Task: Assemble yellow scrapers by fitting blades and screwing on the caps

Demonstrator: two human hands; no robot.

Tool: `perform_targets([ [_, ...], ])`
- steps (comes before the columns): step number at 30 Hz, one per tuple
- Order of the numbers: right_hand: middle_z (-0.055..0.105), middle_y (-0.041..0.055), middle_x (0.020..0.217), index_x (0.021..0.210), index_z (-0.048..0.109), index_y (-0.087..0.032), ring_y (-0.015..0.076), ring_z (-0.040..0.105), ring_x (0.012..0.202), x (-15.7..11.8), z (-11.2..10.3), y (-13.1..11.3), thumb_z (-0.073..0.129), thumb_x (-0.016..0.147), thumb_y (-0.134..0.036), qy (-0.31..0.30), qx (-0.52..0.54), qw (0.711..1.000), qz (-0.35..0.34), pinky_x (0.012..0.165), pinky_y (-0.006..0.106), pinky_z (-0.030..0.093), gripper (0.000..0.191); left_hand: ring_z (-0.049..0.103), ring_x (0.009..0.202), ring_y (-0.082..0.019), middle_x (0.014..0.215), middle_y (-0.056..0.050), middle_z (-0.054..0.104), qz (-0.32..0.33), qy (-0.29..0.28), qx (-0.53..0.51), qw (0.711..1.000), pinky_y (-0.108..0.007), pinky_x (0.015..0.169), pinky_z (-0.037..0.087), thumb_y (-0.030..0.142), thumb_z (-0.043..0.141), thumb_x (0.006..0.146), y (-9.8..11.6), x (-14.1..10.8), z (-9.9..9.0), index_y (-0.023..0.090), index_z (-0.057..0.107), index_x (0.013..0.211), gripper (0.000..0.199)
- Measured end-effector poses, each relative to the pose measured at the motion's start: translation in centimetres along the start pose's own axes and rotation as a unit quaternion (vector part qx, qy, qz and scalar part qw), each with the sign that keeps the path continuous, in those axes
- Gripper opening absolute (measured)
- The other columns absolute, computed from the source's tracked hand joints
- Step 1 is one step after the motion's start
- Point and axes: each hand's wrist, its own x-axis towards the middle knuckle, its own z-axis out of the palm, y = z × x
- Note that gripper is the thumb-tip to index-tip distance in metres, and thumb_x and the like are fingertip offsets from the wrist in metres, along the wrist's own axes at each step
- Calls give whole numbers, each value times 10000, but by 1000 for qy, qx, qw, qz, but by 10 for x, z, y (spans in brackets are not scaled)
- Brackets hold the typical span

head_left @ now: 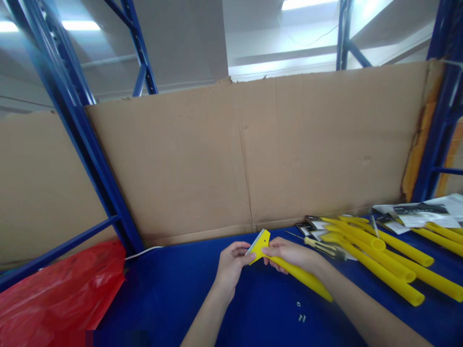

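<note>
A yellow scraper (pixel 261 248) with a pale strip along its wide edge is held between both hands above the blue table. My left hand (pixel 231 267) pinches the near corner of its wide head. Where the head narrows into the long yellow tube handle, my right hand (pixel 291 253) is closed, thumb on top. The handle (pixel 304 277) slants down to the right beneath my right forearm. On the table below lie a small nut (pixel 298 304) and a couple of small screws (pixel 302 318). A screwdriver (pixel 321 245) with a pale handle rests beyond my right wrist.
Several yellow tubular handles (pixel 387 262) are heaped at the right, with packaged items (pixel 427 212) behind them. A red plastic bag (pixel 72 294) lies at the left. Cardboard (pixel 188 164) walls off the back of the blue tabletop (pixel 173 294), between blue rack posts (pixel 104 178).
</note>
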Motion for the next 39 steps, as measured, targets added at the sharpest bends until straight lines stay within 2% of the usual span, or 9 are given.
perform_targets([
  [4, 468, -42, 429, 645, 551, -141, 65, 412, 333, -2, -4, 0, 468, 831, -328, 0, 50, 999, 4, 359, 180, 314, 277, 630, 704, -169, 761, -58, 699, 234, -16, 181, 955, -285, 685, 503, 234, 665, 705, -6, -1, 1, 178, 724, 726, 84],
  [8, 466, -41, 447, 674, 559, -142, 65, 406, 342, -6, -9, 0, 450, 833, -341, -10, 93, 996, 9, 361, 187, 309, 277, 624, 917, -204, 1018, -88, 680, 407, -39, 402, 819, -348, 834, 500, 186, 486, 847, -4, -8, -5, 215, 707, 958, 249],
  [12, 493, -16, 457, 649, 586, -152, 72, 444, 362, -9, -10, -2, 427, 848, -348, -25, 118, 993, 19, 375, 199, 323, 321, 603, 990, -241, 1172, -128, 619, 490, -29, 536, 687, -405, 872, 490, 113, 445, 850, -4, -12, -13, 184, 623, 1115, 327],
  [17, 585, 28, 488, 654, 627, -149, 88, 537, 408, -9, -9, -8, 403, 879, -394, -60, 162, 982, 79, 418, 194, 398, 401, 625, 924, -225, 1097, -146, 645, 510, -11, 581, 635, -365, 791, 513, 25, 314, 842, -6, -11, -14, 141, 591, 1106, 400],
  [19, 609, 41, 505, 683, 630, -124, 103, 562, 416, -9, -8, -11, 320, 900, -457, -59, 167, 980, 95, 423, 204, 430, 504, 641, 797, -217, 935, -135, 679, 480, -29, 595, 644, -338, 699, 516, 42, 293, 851, -5, -12, -11, 118, 580, 1097, 386],
  [22, 618, 36, 541, 747, 626, -116, 108, 581, 434, -11, -8, -16, 188, 899, -536, -45, 178, 980, 80, 415, 207, 439, 626, 645, 749, -213, 825, -111, 675, 404, -28, 566, 718, -307, 656, 491, 116, 311, 882, -4, -15, -4, 125, 574, 1046, 310],
  [30, 509, -47, 472, 680, 540, -165, 53, 425, 341, -11, -25, -13, 418, 862, -372, 265, -21, 962, -71, 326, 160, 241, 301, 546, 470, -105, 615, 8, 600, 119, -23, 218, 968, -203, 465, 408, 193, 472, 805, -24, -7, 9, 175, 516, 797, 48],
  [34, 518, -44, 443, 579, 577, -155, 52, 405, 331, -25, -20, -1, 623, 718, -282, 219, -85, 969, -73, 325, 168, 258, 194, 482, 387, -70, 543, 36, 559, 13, 6, 76, 997, -171, 376, 383, 259, 571, 753, -24, -2, 12, 162, 496, 742, 124],
  [39, 535, -52, 494, 681, 649, -161, 55, 439, 378, -61, -2, 0, 641, 646, -178, 5, -227, 974, 1, 374, 161, 331, 40, 484, 382, -61, 530, 29, 570, -28, -4, 23, 999, -170, 370, 409, 272, 657, 703, -15, -3, 11, 140, 510, 732, 199],
])
